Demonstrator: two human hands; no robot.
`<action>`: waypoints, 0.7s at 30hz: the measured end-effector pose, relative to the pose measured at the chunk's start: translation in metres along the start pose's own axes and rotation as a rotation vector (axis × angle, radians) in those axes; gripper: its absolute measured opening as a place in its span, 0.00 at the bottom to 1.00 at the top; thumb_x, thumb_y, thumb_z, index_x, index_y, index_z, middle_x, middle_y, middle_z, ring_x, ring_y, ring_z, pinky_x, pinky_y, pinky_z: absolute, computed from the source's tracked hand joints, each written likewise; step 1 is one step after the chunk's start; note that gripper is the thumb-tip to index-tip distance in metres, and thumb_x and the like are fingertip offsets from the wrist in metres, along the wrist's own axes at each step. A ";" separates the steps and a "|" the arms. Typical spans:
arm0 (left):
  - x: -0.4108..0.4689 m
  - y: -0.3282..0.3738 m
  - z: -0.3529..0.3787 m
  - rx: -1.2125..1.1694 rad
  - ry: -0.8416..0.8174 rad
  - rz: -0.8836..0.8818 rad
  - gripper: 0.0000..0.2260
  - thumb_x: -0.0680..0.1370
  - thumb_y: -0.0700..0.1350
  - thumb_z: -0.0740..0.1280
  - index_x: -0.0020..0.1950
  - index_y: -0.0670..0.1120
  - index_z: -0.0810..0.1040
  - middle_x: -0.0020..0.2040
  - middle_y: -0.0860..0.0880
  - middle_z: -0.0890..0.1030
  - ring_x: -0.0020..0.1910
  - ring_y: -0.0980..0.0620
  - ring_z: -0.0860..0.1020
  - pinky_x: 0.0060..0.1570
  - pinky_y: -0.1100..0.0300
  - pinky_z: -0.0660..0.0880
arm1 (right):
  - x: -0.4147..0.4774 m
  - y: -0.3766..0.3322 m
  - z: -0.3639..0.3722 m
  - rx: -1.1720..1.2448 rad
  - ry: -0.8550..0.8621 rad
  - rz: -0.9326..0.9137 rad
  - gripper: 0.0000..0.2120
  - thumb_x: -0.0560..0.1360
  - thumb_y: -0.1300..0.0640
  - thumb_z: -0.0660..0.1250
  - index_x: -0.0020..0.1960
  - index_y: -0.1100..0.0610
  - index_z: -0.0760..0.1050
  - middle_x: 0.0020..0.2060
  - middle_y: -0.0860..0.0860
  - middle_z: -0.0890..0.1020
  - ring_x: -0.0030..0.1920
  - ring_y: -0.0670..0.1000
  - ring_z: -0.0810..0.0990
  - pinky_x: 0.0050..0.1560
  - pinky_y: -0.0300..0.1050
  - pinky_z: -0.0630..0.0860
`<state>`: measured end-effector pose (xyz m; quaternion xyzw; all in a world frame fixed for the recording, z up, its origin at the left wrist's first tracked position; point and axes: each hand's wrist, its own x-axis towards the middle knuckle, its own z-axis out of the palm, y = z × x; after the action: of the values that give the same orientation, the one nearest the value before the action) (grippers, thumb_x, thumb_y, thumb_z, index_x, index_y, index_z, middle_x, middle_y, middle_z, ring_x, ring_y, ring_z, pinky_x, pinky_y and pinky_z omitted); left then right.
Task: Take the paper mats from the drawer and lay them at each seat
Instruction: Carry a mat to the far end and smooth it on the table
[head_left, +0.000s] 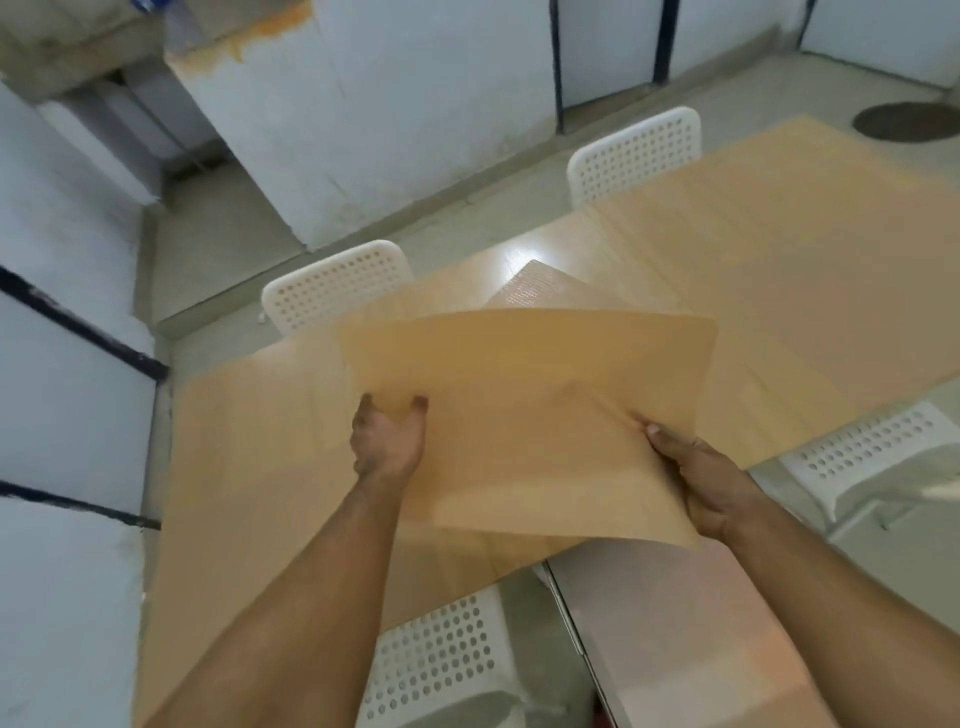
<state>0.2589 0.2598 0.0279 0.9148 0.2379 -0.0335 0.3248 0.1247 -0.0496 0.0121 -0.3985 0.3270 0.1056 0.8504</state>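
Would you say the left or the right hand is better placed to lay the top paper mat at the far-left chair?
Probably the left hand: it grips the paper mats on the side nearest that white chair, while the right hand steadies the opposite edge.

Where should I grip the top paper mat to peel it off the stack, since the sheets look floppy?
Judging by this view, pinch the top paper mat at its free left edge, where the left hand reaches; the right hand clamps the stack's right side.

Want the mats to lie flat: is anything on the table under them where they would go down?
Nothing visible: both the left hand and right hand hold the mats over bare table. One mat already lies farther off, clear.
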 end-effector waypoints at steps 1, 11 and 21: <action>0.003 -0.013 -0.013 -0.044 0.009 -0.059 0.42 0.75 0.66 0.66 0.80 0.45 0.56 0.77 0.40 0.65 0.74 0.37 0.66 0.70 0.44 0.65 | -0.003 0.000 0.009 -0.020 -0.036 0.011 0.13 0.78 0.55 0.65 0.59 0.53 0.82 0.52 0.55 0.86 0.45 0.52 0.86 0.40 0.47 0.83; -0.005 -0.158 -0.166 -0.413 0.258 -0.211 0.07 0.79 0.44 0.69 0.53 0.41 0.81 0.51 0.43 0.81 0.54 0.42 0.79 0.52 0.57 0.71 | -0.029 0.051 0.116 -0.484 -0.162 -0.014 0.12 0.80 0.56 0.64 0.61 0.55 0.81 0.52 0.54 0.86 0.46 0.53 0.85 0.40 0.45 0.82; -0.007 -0.357 -0.346 -0.496 0.413 -0.206 0.08 0.79 0.43 0.69 0.57 0.43 0.80 0.56 0.45 0.81 0.54 0.44 0.80 0.54 0.55 0.75 | -0.085 0.206 0.300 -0.814 -0.144 -0.229 0.11 0.78 0.59 0.70 0.57 0.63 0.79 0.47 0.58 0.84 0.40 0.55 0.82 0.38 0.47 0.81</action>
<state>0.0571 0.7094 0.0954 0.7663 0.3909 0.1788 0.4774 0.1104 0.3173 0.0817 -0.7268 0.1524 0.1585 0.6507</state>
